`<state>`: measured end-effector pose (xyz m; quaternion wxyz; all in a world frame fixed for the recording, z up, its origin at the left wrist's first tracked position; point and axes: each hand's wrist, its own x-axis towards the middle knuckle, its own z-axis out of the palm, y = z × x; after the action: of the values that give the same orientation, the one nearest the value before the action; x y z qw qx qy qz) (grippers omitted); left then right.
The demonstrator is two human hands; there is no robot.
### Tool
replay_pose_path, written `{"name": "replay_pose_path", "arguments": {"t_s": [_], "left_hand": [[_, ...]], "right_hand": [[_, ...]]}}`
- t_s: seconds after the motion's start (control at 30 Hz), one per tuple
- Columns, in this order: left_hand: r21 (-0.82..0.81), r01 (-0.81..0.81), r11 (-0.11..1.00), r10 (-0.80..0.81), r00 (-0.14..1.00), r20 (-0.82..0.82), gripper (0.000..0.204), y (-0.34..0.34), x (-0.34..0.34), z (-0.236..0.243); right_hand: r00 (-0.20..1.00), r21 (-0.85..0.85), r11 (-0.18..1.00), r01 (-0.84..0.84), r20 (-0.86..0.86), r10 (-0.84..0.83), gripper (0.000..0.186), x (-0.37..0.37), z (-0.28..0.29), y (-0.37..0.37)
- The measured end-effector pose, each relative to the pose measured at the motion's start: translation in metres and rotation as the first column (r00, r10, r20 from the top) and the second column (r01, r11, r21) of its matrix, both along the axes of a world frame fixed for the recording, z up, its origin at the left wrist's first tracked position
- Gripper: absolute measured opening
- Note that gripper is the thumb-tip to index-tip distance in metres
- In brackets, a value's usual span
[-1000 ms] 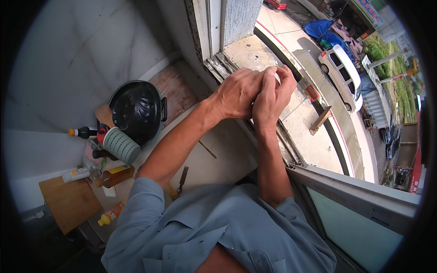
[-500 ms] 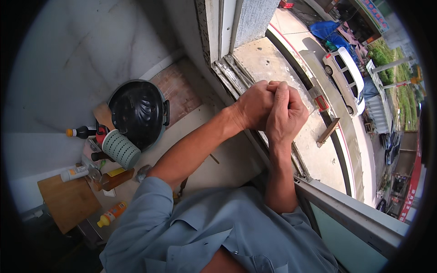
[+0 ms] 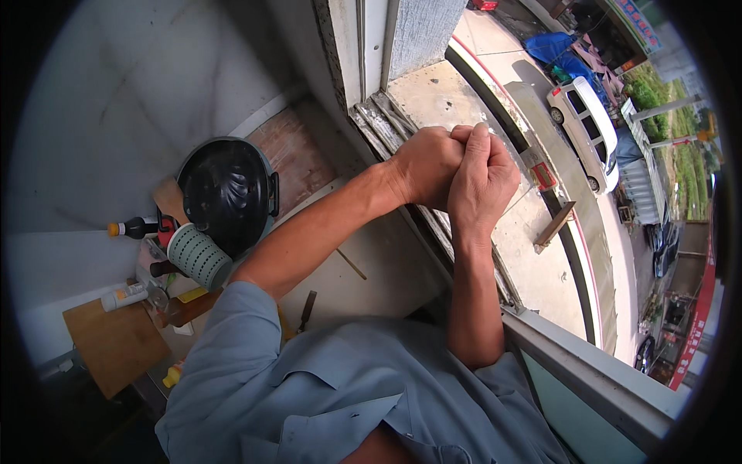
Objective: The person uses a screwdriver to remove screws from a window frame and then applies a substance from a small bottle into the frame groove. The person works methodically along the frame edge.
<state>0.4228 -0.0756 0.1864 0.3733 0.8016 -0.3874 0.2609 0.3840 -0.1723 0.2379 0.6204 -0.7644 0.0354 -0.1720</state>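
My left hand [image 3: 427, 168] and my right hand [image 3: 484, 182] are pressed together above the window track [image 3: 380, 126] and the outer ledge [image 3: 433, 93]. Both are closed, with the fingers of the right folded against the left and its thumb lying on top. Whatever may be between them is hidden. Under my left forearm, a thin stick [image 3: 352, 264] and a tool with a dark handle [image 3: 308, 311] lie on the pale counter [image 3: 394, 271].
Left of me are a black domed lid [image 3: 229, 189], a green perforated cup [image 3: 199, 257], a dark bottle with a yellow cap [image 3: 139, 226] and a wooden board [image 3: 116, 340]. Beyond the open window, a wood piece [image 3: 555, 226] rests by the ledge's edge; a white van [image 3: 585, 131] stands on the street below.
My clasped hands have moved slightly up and to the left, still together. My left sleeve now covers most of the orange bottle, and more of the dark-handled tool shows.
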Motion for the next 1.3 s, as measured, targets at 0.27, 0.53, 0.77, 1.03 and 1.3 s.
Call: {"name": "replay_pose_path", "arguments": {"t_s": [0.27,0.53,0.77,1.03,1.3], "left_hand": [[0.065,0.032,0.997,-0.031,0.999,-0.014,0.015,-0.012,-0.031,0.009],[-0.003,0.029,1.000,-0.029,0.998,-0.046,0.022,-0.014,-0.022,0.006],[0.057,0.033,0.998,-0.026,0.992,-0.125,0.029,0.012,0.005,0.011],[0.001,0.075,0.997,-0.075,0.996,0.038,0.007,-0.020,-0.040,0.016],[0.012,-0.001,1.000,0.001,1.000,0.011,0.022,0.029,-0.003,0.016]], "right_hand": [[0.996,0.012,0.999,0.029,0.086,-0.030,0.037,-0.031,-0.005,-0.011],[0.999,-0.031,0.999,0.018,-0.032,-0.019,0.035,-0.020,0.001,-0.014],[0.998,-0.154,0.986,0.060,0.003,-0.061,0.038,0.007,0.014,0.010],[0.999,0.014,1.000,-0.001,0.033,0.000,0.035,-0.046,0.007,-0.021],[0.998,-0.087,0.996,-0.018,0.058,0.023,0.034,-0.001,0.002,0.023]]}}
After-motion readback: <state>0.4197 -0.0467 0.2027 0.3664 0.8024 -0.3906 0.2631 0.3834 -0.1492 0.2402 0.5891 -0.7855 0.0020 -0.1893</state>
